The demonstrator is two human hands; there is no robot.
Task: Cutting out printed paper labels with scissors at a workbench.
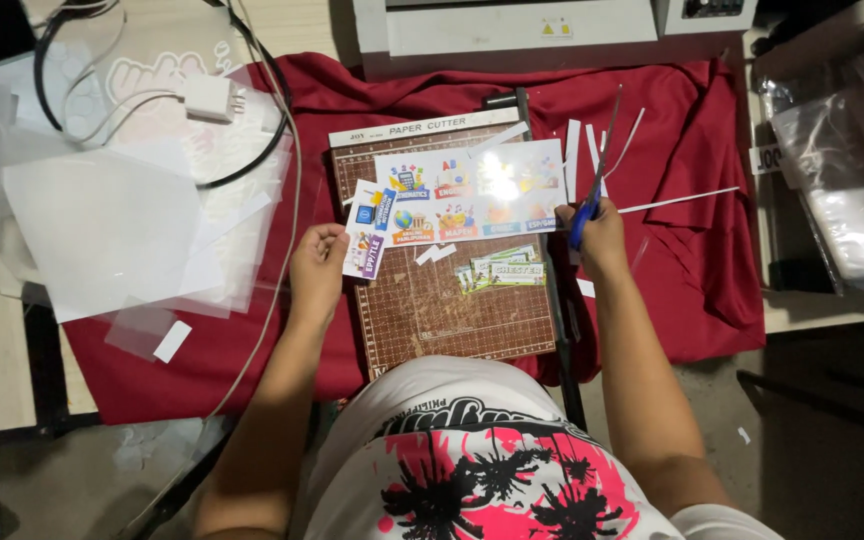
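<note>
A dark red cloth covers the table under a brown gridded paper cutter board. The left hand pinches a small cut-out printed label strip at the board's left edge, beside a glossy laminated sheet of colourful labels. The right hand grips blue-handled scissors, blades pointing away.

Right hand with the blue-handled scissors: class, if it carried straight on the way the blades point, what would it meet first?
The right hand aims the scissors up and slightly right. Their tips already lie among the white paper strips on the red cloth; beyond those, probably the grey machine at the table's far edge, though height is unclear.
</note>
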